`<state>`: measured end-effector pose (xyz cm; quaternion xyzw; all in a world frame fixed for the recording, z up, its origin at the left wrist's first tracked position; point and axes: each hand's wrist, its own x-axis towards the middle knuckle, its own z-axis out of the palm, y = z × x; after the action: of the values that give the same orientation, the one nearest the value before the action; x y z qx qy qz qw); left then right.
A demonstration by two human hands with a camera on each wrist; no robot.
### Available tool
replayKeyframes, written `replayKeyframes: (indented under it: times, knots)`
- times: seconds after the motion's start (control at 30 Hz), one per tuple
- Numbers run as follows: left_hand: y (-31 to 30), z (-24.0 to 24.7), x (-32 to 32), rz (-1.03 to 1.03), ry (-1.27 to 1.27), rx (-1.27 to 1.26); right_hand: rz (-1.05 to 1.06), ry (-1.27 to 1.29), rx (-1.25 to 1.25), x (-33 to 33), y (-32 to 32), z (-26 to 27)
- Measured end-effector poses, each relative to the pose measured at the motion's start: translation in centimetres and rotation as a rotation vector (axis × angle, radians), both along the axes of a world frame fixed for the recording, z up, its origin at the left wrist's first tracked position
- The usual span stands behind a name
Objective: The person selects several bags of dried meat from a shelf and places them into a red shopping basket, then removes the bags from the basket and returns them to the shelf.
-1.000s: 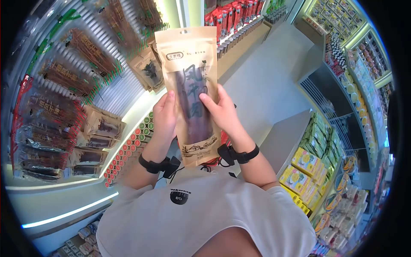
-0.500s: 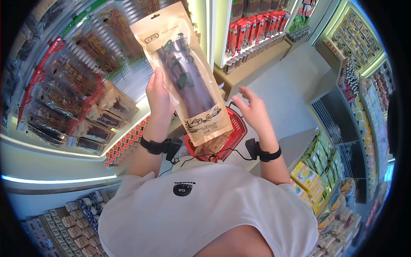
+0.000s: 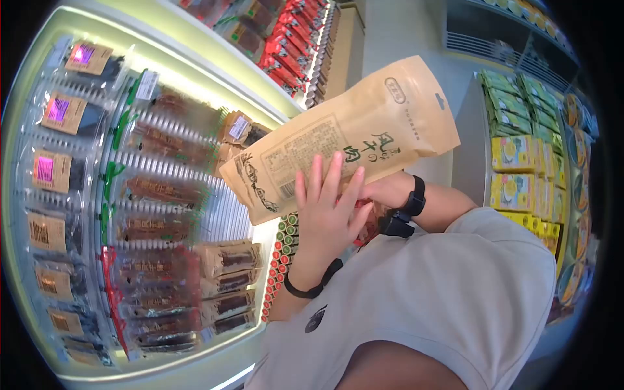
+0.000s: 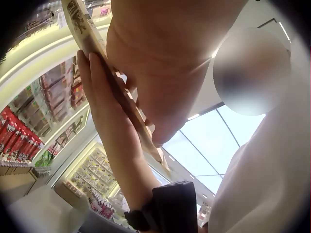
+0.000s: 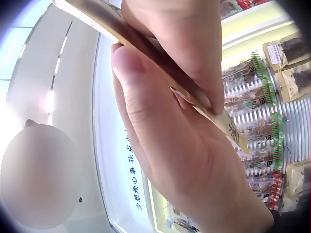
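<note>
A tan paper pouch of dried meat (image 3: 325, 143) tilts across the middle of the head view, its back with a printed text panel turned up. Spread straight, the fingers of my left hand (image 3: 325, 214) lie over the lower part of this back face. My right hand (image 3: 387, 190) holds the pouch from its underside at the near edge, mostly hidden in the head view. In the left wrist view, straight right fingers (image 4: 95, 77) run along the far face. The right wrist view shows the pouch edge-on (image 5: 150, 53) between both hands.
Dried meat packs (image 3: 159, 188) hang on the lit rack at left. Below it stand rows of red and green round lids (image 3: 276, 260). Red packets (image 3: 292, 45) hang at the back. Yellow boxes (image 3: 513, 188) and green bags (image 3: 513, 107) fill the right shelf.
The pouch has turned from its windowed front to its printed back and swung round to point right. My right hand has come back to it. The view has turned towards the left rack.
</note>
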<state>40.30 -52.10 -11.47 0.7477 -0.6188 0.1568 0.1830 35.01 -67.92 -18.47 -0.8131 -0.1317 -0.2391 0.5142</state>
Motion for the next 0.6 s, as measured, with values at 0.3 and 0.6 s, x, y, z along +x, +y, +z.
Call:
replayKeyframes:
  times: [0.3, 0.6]
  knots:
    - [-2.0, -0.8, -0.8, -0.007, 0.002, 0.047, -0.003, 0.0, 0.441, -0.3, -1.3, -0.4]
    - [-4.1, -2.5, 0.1, -0.069, 0.15, 0.125, -0.009, 0.093, 0.591, -0.7, -2.4, -4.1]
